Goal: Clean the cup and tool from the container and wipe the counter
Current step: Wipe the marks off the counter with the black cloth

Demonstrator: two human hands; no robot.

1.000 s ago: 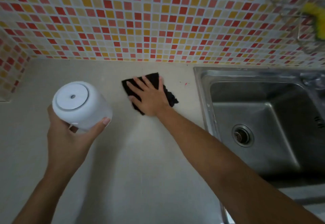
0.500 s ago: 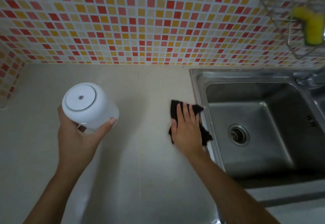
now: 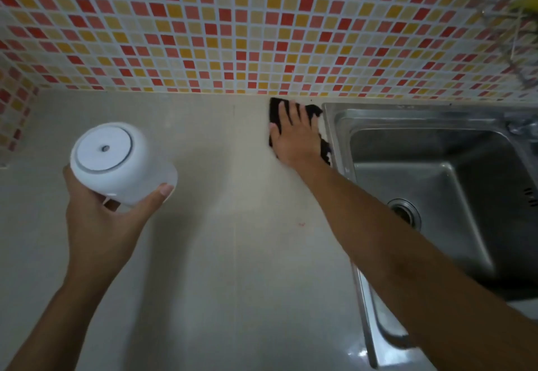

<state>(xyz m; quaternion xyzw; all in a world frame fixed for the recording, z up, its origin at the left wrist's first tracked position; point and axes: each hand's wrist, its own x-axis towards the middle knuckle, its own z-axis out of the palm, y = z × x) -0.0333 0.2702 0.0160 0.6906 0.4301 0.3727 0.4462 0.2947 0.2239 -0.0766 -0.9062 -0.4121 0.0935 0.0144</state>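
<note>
Beige counter [image 3: 218, 283] under both hands: right hand [image 3: 294, 143] pressing flat on soft limp cloth [image 3: 274, 111]; left hand [image 3: 99, 231] gripping upturned cup [image 3: 116, 161] by its side, likely light, smooth, slippery

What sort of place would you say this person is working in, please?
Most likely a home kitchen: a stainless steel sink with a drain sits in a beige counter, a red and yellow mosaic tile wall rises behind it, and the right hand presses a dark cloth flat on the counter.
</note>
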